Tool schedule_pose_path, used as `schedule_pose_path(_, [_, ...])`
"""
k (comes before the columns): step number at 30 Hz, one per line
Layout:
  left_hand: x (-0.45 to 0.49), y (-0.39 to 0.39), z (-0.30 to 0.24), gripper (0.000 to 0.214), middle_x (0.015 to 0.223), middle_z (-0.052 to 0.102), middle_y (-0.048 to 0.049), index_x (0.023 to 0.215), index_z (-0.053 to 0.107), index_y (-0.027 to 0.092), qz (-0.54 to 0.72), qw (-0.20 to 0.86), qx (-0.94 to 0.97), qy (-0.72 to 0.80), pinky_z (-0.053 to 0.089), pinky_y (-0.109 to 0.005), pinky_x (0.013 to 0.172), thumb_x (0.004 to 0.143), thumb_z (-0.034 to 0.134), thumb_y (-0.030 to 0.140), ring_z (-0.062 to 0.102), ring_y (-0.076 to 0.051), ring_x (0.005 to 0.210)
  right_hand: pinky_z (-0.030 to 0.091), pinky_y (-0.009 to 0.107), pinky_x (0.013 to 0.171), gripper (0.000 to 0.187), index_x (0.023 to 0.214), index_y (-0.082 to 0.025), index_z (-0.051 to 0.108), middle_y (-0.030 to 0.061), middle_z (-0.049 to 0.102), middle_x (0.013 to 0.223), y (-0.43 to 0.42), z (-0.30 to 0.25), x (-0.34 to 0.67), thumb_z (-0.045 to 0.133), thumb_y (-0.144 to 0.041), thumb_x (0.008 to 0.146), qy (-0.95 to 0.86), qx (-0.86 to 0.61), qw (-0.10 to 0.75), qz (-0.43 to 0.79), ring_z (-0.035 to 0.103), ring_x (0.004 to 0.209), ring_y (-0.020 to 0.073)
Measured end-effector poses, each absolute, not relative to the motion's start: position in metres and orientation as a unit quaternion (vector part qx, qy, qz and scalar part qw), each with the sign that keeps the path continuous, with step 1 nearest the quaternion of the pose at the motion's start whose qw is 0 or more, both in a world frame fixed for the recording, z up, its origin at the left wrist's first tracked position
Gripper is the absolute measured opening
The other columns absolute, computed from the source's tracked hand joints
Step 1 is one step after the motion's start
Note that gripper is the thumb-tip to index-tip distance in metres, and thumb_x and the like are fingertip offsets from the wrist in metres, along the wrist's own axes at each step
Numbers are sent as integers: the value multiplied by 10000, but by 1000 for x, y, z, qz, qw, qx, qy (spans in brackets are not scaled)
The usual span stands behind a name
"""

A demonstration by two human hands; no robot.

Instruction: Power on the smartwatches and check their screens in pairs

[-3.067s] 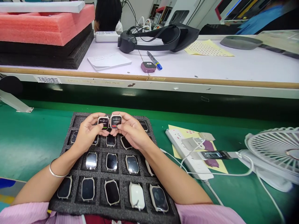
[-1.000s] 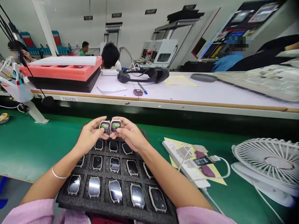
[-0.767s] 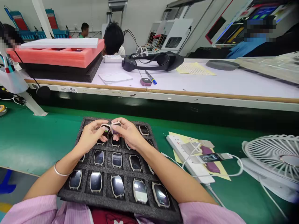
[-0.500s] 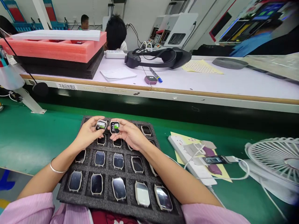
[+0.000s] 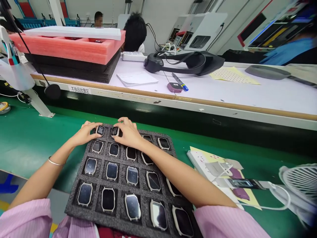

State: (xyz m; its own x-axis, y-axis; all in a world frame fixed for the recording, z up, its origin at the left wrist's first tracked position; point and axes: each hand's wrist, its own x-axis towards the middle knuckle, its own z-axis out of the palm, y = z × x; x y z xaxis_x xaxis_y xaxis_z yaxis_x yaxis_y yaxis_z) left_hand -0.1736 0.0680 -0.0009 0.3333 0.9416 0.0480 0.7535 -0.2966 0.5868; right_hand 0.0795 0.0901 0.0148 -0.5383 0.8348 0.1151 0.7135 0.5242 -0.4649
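Held watches (image 5: 100, 130) newly beside seated watches (image 5: 113, 149)

Grey wall (image 5: 160, 11) behind a pale, wood-edged shelf (image 5: 220, 88) above a green benchtop (image 5: 22, 138)

You had the left watch (image 5: 100, 130) and right watch (image 5: 115, 131), pale-framed rounded squares, facing up, apart, showing white text, at the tray's (image 5: 96, 215) far-left corner.

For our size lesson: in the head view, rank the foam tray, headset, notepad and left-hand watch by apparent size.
1. Foam tray
2. Headset
3. Notepad
4. Watch at the left hand
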Motion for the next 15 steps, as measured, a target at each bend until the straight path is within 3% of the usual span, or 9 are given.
schedule_pose_path(3, [-173,71,-5,605,1206,602,-97,1435,558,270,164,248,800,522,333,-466,1064,894,601,535,480,-290,1120,368,535,1014,488,1259,-187,666,185,495,1404,86,14,76,706,-376,811,-865,-459,115,165,465,1303,387])
schedule_pose_path(6, [-170,71,2,779,1231,540,-123,1530,440,237,143,225,793,547,340,-492,1072,846,648,548,454,-322,1161,366,517,999,642,1402,-202,572,200,463,1453,83,18,89,707,-433,818,-860,-468,132,154,471,1297,380])
schedule_pose_path(8, [-159,69,14,841,1240,530,-135,1547,408,214,147,197,788,565,359,-502,1059,826,669,559,445,-340,1169,360,502,994,643,1426,-201,549,201,473,1453,81,27,108,688,-439,846,-856,-476,149,133,492,1281,366])
schedule_pose_path(12, [-105,65,41,467,1138,605,-114,1296,675,214,153,156,811,543,393,-448,1030,925,582,482,496,-313,1131,339,480,960,327,1191,-174,715,176,632,1264,75,49,147,546,-349,972,-830,-550,90,32,579,1171,341])
schedule_pose_path(15, [-50,65,50,366,1062,674,-128,1073,770,178,65,111,829,544,422,-417,976,961,548,446,558,-309,1087,331,494,917,397,985,-120,775,194,696,1077,67,54,161,467,-369,1017,-791,-610,-31,-35,626,1049,354])
